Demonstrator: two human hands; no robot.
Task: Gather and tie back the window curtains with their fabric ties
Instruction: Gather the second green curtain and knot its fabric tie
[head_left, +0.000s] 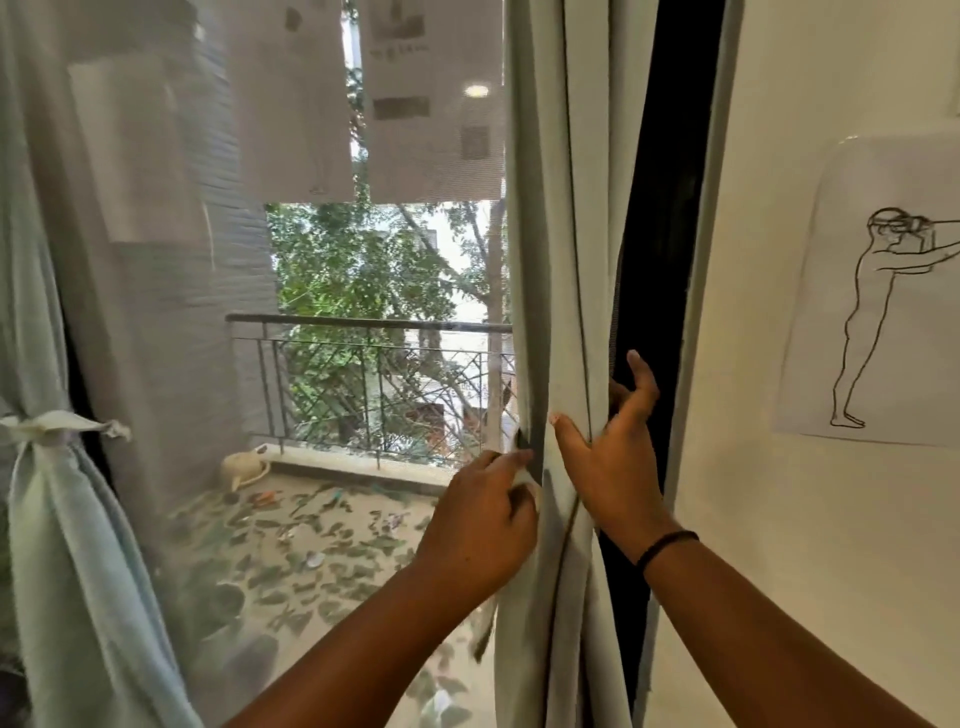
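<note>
Head view: both hands (545, 483) around right curtain (563, 260).

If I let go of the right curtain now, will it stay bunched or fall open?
Probably spreads: the right curtain hangs in soft loose folds, and only the hands, left and right, gather it. It looks limp. The left curtain holds thanks to its tie.

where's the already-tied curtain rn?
Head view, far left edge: the left curtain is cinched by its fabric tie, beside the sheer panel. Both hands work the right curtain across the window.
</note>
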